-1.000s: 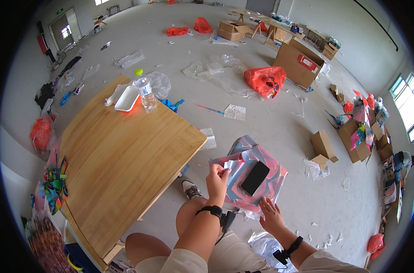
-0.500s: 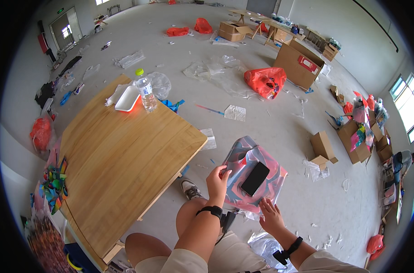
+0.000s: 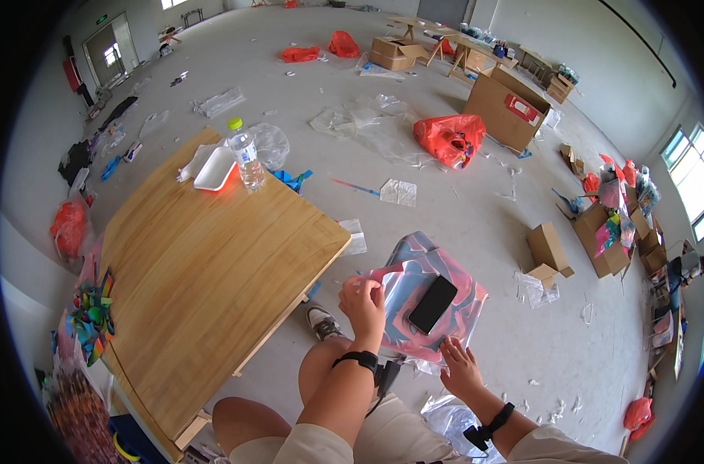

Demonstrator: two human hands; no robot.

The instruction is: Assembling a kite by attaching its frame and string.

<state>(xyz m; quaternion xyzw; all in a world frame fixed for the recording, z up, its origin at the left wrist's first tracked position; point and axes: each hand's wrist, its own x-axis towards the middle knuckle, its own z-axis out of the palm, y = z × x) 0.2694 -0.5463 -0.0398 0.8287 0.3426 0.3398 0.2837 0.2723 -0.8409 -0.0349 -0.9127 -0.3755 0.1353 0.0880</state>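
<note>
In front of my knees is a flat, roughly square bundle of grey and pink patterned sheeting (image 3: 464, 309) with a glossy surface. A black smartphone (image 3: 433, 305) lies on it, tilted, screen up and dark. My left hand (image 3: 363, 309) is closed at the bundle's left side, its fingers pinched round the end of a pink flap (image 3: 386, 271) that stretches out from the bundle. What is inside the fist is mostly hidden. At the near right corner, my right hand (image 3: 461, 370) rests with fingers stretched out against the bundle's edge. Both wrists carry black straps.
A wooden table (image 3: 228, 263) stands close on my left, bearing a water bottle (image 3: 246, 155) and a white tray (image 3: 215, 168). Beyond are a red plastic bag (image 3: 450, 139) and cardboard boxes (image 3: 549, 246). Clear plastic (image 3: 454, 417) lies by my right arm.
My left hand has drawn a little left and closed into a fist, pulling the pink flap out toward the left. My right hand and the phone stay put.
</note>
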